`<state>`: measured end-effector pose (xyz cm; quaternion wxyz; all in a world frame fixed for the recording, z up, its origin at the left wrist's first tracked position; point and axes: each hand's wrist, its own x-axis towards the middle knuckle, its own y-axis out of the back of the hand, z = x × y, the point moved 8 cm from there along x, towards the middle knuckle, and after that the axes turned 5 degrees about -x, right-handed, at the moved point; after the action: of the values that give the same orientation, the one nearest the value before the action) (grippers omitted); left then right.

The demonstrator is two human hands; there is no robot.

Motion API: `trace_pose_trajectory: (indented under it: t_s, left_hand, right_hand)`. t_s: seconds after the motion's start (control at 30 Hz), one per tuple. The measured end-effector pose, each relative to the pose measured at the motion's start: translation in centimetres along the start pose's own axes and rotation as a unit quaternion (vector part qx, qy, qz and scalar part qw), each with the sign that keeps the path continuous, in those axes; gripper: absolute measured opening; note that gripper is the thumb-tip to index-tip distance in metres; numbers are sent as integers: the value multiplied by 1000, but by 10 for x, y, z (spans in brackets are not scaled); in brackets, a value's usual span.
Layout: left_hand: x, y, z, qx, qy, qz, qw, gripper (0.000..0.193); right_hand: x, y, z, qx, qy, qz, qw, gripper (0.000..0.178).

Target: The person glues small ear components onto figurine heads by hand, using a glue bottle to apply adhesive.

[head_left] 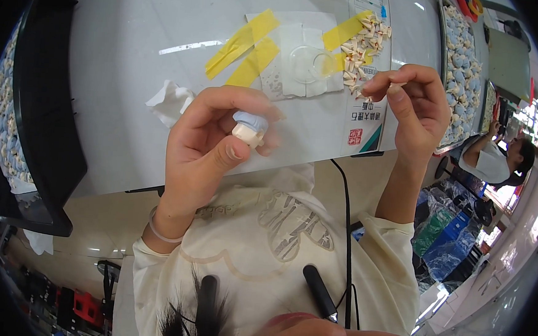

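Observation:
My left hand (200, 130) is closed around a small figurine piece (248, 130), pale blue on top and cream below. Its fingertips are slightly blurred. My right hand (417, 109) is raised over the right side of the table, thumb and fingers pinched on a tiny cream piece (398, 86). Just beyond that hand lies a pile of small pointed cream pieces (368, 41). Between and beyond both hands, a white pad (281, 73) carries a clear round patch (309, 62), perhaps glue or a shallow dish. Yellow tape strips (243, 43) run onto the pad.
A crumpled white tissue (169, 102) lies beyond my left hand. Trays of blue and cream pieces stand at the right (461, 75) and, in a black frame (54, 112), at the far left. A black cable (346, 222) hangs before me. Another person (494, 160) works at the right.

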<state>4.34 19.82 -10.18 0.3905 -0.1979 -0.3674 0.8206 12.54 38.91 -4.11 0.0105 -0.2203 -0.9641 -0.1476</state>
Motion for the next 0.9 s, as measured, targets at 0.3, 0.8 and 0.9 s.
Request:
trace_pose_trajectory:
  t_s: [0.3,0.8,0.9]
  left_hand:
    - [-2,0,0,-10,6,-12,1000,46]
    - [2,-4,-5,-92,17,-34,995,44]
    - [3,-3,3,-18,-33,-40,998,46]
  right_hand:
    - [0,7,-5,-11,34,-12,999,13]
    - [17,7,-6,-29,15,14,999,16]
    - [23,2,-9,-55,17,0,998,16]
